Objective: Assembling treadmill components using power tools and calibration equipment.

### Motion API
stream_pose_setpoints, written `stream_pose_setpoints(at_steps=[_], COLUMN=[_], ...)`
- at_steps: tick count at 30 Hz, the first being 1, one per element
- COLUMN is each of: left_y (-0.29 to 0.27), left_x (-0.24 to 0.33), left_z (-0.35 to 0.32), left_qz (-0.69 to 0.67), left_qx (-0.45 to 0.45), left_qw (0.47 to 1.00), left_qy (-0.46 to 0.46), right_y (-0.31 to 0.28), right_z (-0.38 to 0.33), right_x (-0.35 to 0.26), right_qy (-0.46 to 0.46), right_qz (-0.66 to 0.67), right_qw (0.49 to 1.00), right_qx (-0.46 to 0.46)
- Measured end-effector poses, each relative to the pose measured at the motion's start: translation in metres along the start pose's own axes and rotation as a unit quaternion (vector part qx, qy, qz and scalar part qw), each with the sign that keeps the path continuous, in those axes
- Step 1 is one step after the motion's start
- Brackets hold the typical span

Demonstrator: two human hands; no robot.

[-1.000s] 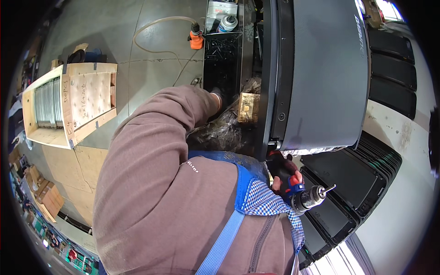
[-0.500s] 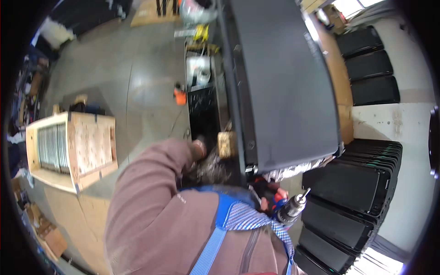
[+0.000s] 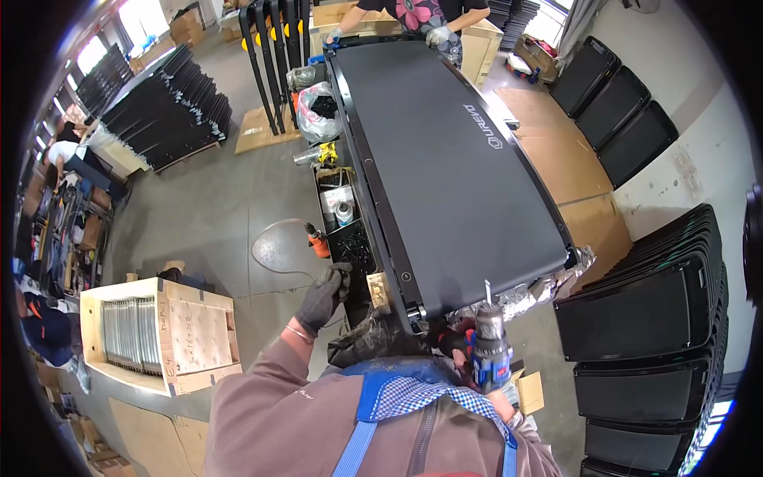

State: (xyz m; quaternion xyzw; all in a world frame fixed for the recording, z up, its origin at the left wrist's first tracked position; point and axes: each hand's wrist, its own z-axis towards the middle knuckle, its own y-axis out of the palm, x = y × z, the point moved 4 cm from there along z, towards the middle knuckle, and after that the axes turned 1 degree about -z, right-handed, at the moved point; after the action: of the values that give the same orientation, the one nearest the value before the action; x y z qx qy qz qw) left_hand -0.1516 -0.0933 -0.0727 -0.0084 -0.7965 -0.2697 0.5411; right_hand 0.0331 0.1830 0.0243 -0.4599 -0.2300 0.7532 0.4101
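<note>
My right hand (image 3: 462,359) grips a blue and red cordless drill (image 3: 492,350), its bit pointing away from me. The drill stands just off the near end of a black treadmill deck (image 3: 469,191), which lies lengthwise before me. My left hand (image 3: 323,297), in a dark glove, is raised at the deck's left with its fingers drawn together; anything in them is too small to make out. Beside those fingers is a long parts tray (image 3: 350,248) holding loose black pieces. A small yellowish block (image 3: 377,291) sits between the tray and the deck.
A co-worker's gloved hands (image 3: 438,35) rest at the deck's far end. An orange power tool (image 3: 317,240) and a bottle (image 3: 343,213) are by the tray. Black panels (image 3: 636,318) stand stacked at right; a wooden crate (image 3: 199,334) is at left.
My left hand has come up out of the tray area and moved slightly left. The drill has turned to point forward. My view has shifted, bringing the co-worker into sight.
</note>
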Motion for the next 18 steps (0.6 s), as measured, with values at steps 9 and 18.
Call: stream_pose_setpoints(at_steps=[9, 18], left_y=[0.11, 0.131], left_x=[0.028, 0.014], left_z=[-0.059, -0.07], left_qz=[0.138, 0.069], left_qx=[-0.039, 0.01], left_qw=[0.988, 0.997], left_qy=[0.056, 0.023], right_y=[0.01, -0.014], right_z=[0.009, 0.017], right_x=[0.028, 0.036], right_qy=[-0.009, -0.123], right_qz=[0.057, 0.212], right_qw=[0.973, 0.958], right_qx=[-0.225, -0.149])
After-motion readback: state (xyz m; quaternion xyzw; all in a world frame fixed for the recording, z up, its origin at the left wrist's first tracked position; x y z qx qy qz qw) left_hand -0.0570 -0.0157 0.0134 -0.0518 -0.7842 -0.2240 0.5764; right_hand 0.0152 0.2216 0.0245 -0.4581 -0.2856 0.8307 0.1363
